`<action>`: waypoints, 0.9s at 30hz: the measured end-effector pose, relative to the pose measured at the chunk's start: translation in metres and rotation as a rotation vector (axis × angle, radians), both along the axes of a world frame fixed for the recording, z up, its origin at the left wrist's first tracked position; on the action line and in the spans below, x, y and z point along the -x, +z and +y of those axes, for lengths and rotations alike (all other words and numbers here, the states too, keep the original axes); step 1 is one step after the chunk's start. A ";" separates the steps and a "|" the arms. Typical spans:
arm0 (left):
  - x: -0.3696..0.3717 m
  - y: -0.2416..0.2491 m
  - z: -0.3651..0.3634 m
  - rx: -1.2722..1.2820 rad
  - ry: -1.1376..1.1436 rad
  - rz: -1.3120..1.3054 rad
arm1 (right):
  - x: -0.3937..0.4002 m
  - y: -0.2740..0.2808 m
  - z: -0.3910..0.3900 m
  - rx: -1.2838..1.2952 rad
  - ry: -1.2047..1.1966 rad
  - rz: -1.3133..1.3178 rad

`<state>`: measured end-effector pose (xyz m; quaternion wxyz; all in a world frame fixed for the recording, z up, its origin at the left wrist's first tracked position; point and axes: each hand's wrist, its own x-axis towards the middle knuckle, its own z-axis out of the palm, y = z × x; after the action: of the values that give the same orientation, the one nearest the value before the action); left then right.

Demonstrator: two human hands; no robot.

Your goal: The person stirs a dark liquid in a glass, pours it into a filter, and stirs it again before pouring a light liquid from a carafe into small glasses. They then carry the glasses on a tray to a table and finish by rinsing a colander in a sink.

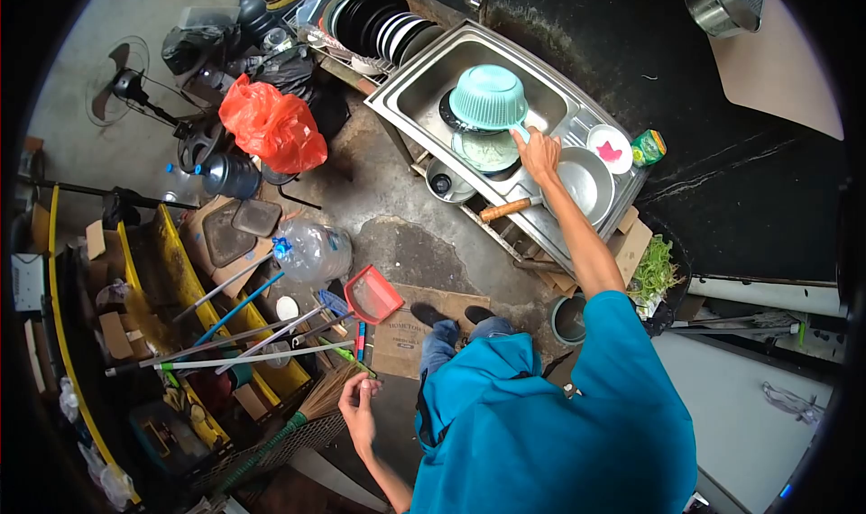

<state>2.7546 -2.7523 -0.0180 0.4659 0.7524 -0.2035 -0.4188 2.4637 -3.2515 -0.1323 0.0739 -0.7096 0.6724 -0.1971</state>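
My right hand grips the handle of a turquoise plastic strainer, which is bottom up over the basin of a steel sink. Beneath the strainer are a dark pan, partly hidden, and a greenish glass lid. A metal pan with a wooden handle sits on the drainboard beside my right forearm. Near it are a white bowl with a pink item and a green-yellow packet. My left hand hangs low at my left side, fingers curled; whether it holds anything is unclear.
A rack of plates stands left of the sink. A red plastic bag, a large water bottle, a red dustpan and brooms and poles are on the left. A leafy plant is at the right.
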 end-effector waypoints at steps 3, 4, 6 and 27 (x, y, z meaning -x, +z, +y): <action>-0.026 -0.006 -0.013 0.040 -0.061 -0.006 | -0.005 0.012 0.010 0.151 -0.034 -0.090; -0.036 -0.004 -0.019 0.048 -0.066 0.011 | -0.008 0.021 0.014 0.173 -0.029 -0.101; -0.056 -0.005 -0.032 0.077 -0.109 0.015 | -0.015 0.036 0.024 0.229 -0.063 -0.177; -0.082 -0.037 -0.289 0.128 -0.592 0.085 | -0.028 0.154 0.045 -0.144 -0.135 -1.176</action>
<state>2.8365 -3.0414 -0.0549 0.3782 0.6112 -0.4203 -0.5539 2.4914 -3.2067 0.0216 0.4689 -0.4306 0.5739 -0.5152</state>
